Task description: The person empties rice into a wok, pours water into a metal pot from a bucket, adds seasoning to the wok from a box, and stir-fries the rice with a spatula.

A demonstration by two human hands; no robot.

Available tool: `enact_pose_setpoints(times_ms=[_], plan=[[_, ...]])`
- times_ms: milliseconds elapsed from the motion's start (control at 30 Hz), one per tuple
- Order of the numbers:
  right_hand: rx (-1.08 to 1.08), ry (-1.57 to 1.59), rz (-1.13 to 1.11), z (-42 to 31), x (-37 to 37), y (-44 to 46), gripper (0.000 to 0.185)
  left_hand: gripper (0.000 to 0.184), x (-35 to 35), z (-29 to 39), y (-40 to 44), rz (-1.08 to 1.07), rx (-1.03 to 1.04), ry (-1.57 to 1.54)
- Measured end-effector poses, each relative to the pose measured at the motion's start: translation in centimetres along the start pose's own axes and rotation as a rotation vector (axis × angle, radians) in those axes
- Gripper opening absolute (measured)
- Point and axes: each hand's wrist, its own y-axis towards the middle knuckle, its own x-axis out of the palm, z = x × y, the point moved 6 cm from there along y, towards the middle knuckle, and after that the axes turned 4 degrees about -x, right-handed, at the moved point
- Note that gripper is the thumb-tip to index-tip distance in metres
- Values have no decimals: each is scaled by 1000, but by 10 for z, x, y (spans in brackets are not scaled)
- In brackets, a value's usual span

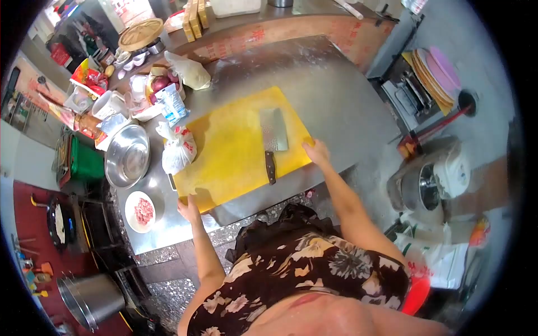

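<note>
A large yellow cutting board (224,147) lies on the steel table, turned at an angle. My left hand (189,209) is closed on its near left corner. Over at the right edge, my right hand (318,152) grips the board with the fingers at its rim. On the board, nearer my right hand, rests a cleaver (273,130) with a dark handle toward me. A tied white plastic bag (179,150) sits by the board's left edge. Left of my left hand stands a white bowl (132,223) with chopped raw meat (144,211).
A steel basin (128,157) stands on the left of the table (353,95), with packets, onions (161,83) and containers behind it. Another bag (189,70) lies beyond the board. Stacked round boards (434,73) and steel pots (421,187) are at the right.
</note>
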Motion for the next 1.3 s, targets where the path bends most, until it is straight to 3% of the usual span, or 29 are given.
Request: enact_pose_setpoints(times_ms=[33,167,267,367,433,533,667,800,833,900,967,1000,1033,1067,1133,1267,1300], plan=[[12,37,-68,-2,-1,0,70,69,-1,-2,0,-5,-68,-29],[-184,2,2,17,4,-2,62,69,-13,-7,-4,7,-176,11],[-120,238,-210,27,-4,-5,61,71,-23,-11,-25,44,-188,44],[-112,174,-312,32,-9,3,60,74,-26,-2,-35,41,-194,164],[-276,-76,-405,24,-16,4,60,75,-25,3,-40,38,-223,230],[-351,-262,-453,8,-22,11,56,77,-19,11,-42,38,-255,397],[-490,-293,-550,9,-11,35,53,79,-13,28,-58,50,-310,691],[-587,-360,-755,-19,-13,52,49,81,5,21,-64,96,-376,684],[-626,-372,-836,-29,-12,59,47,81,19,34,-70,106,-274,673],[-718,-97,-683,-58,6,101,34,82,47,55,-81,122,-174,660],[-666,487,-705,-108,9,152,20,86,90,83,-86,28,-2,727],[-678,782,-745,-155,-16,168,21,89,105,110,-91,-79,-15,782],[-601,986,-612,-201,-54,178,20,92,119,139,-94,-186,-29,833],[-584,1194,-670,-252,-91,189,19,92,133,151,-94,-182,-36,831],[-549,1613,-801,-341,-128,237,16,95,160,155,-90,-369,-181,929],[-441,1926,-730,-479,-157,368,14,99,174,149,-76,-394,-203,938],[-373,1962,-607,-500,-163,390,28,101,172,154,-79,-372,-147,955]])
